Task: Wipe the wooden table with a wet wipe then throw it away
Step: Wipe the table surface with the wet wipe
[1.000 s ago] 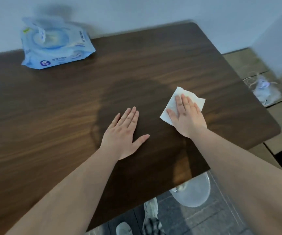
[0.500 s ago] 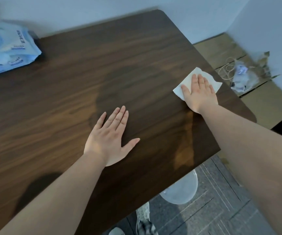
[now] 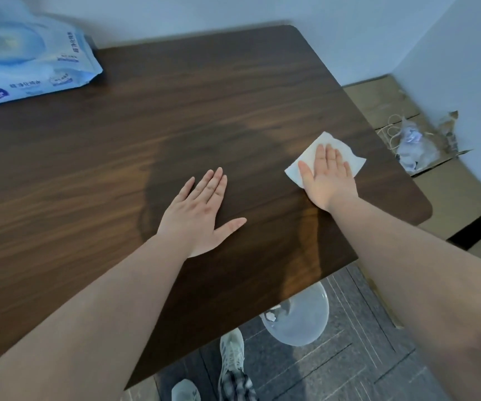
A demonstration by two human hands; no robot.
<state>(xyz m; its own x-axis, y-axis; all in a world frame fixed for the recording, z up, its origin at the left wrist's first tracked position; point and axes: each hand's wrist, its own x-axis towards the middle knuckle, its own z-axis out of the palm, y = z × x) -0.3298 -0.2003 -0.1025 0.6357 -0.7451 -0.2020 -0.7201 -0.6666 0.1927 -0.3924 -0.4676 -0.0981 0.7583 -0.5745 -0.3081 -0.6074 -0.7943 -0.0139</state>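
At the far left, a blue pack of wipes (image 3: 28, 59) sits on the wooden table (image 3: 88, 175), well away from both hands. It is likely kept there so more wipes are close by but not in the way.

Nearer the middle, the left hand (image 3: 201, 212) lies flat on the wood, palm down. Its fingers are spread a little and hold nothing. It looks like the person leans on it to stay steady while the other arm reaches out.

To the right, the right hand (image 3: 329, 175) is flat too, pressing down on the wet wipe (image 3: 311, 157). The fingers (image 3: 331, 154) are straight and close together. They do not pinch the wipe; they only push it against the table. This is probably so the whole wipe rubs the wood.

The wipe is under the palm and fingers, on the right side of the table, near its right edge. White corners stick out past the fingertips, by the thumb and by the little finger.

On the floor at the far right sits a cardboard box (image 3: 447, 180) with some rubbish in it, perhaps where the wipe will go.
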